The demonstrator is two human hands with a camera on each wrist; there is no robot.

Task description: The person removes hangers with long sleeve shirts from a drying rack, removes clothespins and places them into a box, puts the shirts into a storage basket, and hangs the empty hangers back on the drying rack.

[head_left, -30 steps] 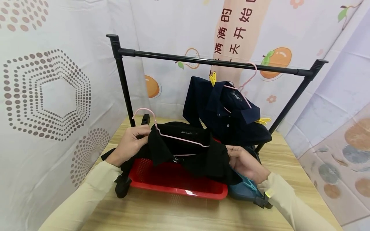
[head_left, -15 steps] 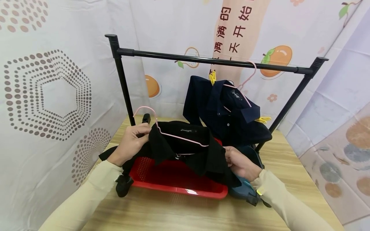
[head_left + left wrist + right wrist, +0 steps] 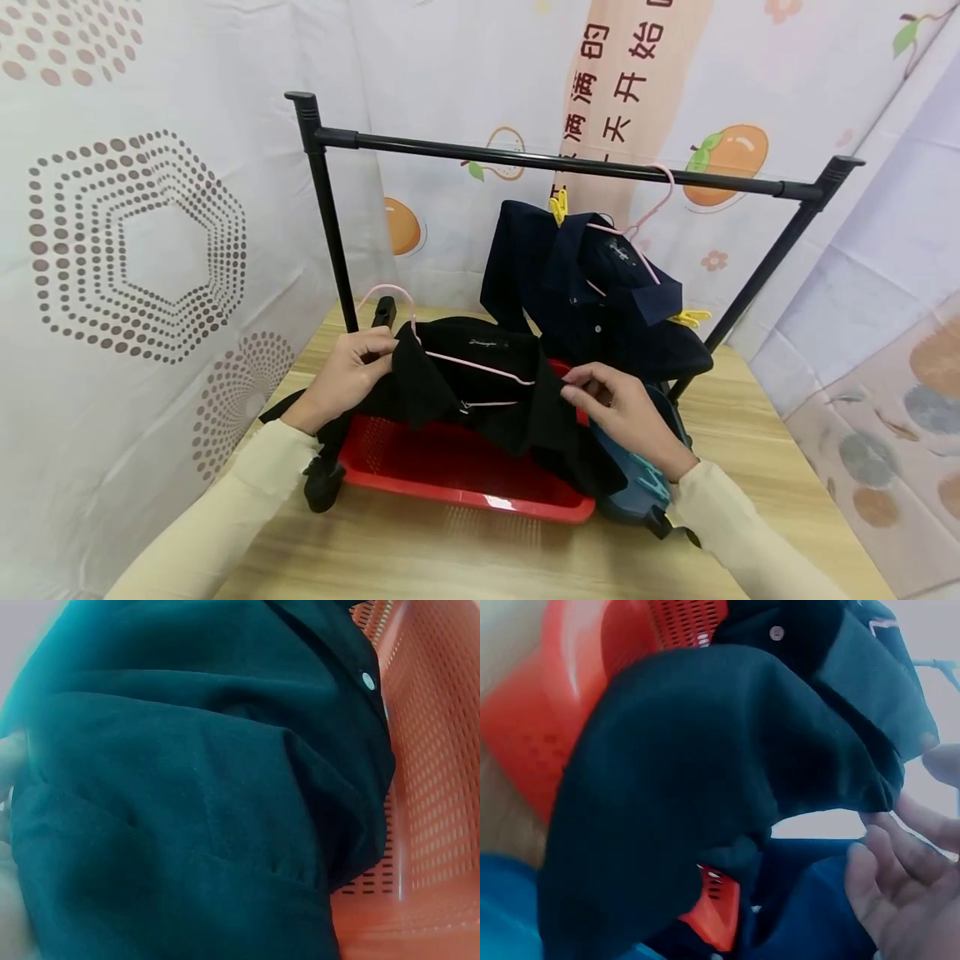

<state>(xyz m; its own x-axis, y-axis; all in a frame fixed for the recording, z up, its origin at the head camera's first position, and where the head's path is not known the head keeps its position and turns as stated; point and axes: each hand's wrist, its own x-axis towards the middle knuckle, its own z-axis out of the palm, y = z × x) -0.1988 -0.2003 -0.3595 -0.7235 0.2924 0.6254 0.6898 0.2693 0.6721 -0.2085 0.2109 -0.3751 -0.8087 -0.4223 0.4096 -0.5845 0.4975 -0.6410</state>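
Observation:
A black collared shirt (image 3: 480, 335) lies over the red basket (image 3: 465, 495), with a pink hanger (image 3: 480, 365) inside its neck; the hanger's hook stands up at the left. My left hand (image 3: 341, 379) pinches the shirt at its left shoulder, beside the collar. My right hand (image 3: 633, 417) is at the right side of the collar, thumb and fingers parted, fingertips at the cloth's edge. In the right wrist view those fingers (image 3: 907, 844) are spread by the shoulder corner of the shirt (image 3: 667, 765). The left wrist view is mostly filled by the shirt (image 3: 195, 802).
Behind stands a black clothes rack (image 3: 517, 157). From its bar a navy shirt (image 3: 600, 325) hangs on another pink hanger (image 3: 652, 208), with yellow clothes pegs (image 3: 558, 206) on it. A blue basin (image 3: 626, 500) holding teal pegs (image 3: 651, 477) sits right of the basket.
My right hand has let go of the right shoulder cloth and moved up and left to the collar's edge. The left hand keeps its pinch on the shirt. The view has shifted slightly.

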